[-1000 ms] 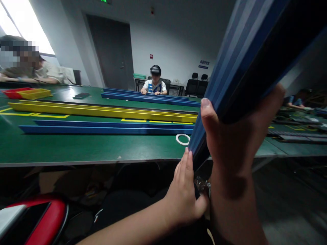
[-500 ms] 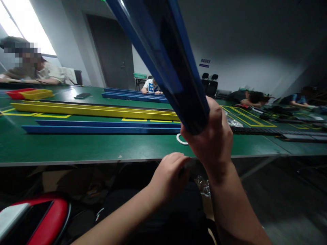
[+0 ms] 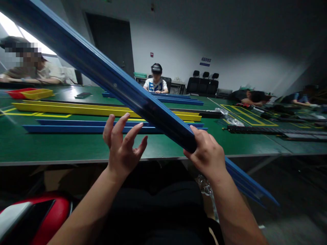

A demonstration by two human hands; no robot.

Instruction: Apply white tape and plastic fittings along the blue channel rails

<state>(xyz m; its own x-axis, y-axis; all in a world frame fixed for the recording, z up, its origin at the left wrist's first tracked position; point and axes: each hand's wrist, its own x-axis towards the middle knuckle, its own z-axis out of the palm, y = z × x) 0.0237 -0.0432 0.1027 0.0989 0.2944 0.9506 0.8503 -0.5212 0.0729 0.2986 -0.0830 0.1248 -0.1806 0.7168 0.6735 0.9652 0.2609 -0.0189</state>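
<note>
Within right hand (image 3: 208, 151), blue rail (image 3: 127, 93)

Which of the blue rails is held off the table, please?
It is the slanting blue rail gripped in the right hand, running down from the picture's upper left; the near blue rails and far blue rails lie on the green table.

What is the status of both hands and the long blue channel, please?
Right hand: gripping blue channel, slanted across view. Left hand: open, holding nothing. Behind channel: yellow strips and blue strips on green table.
</note>
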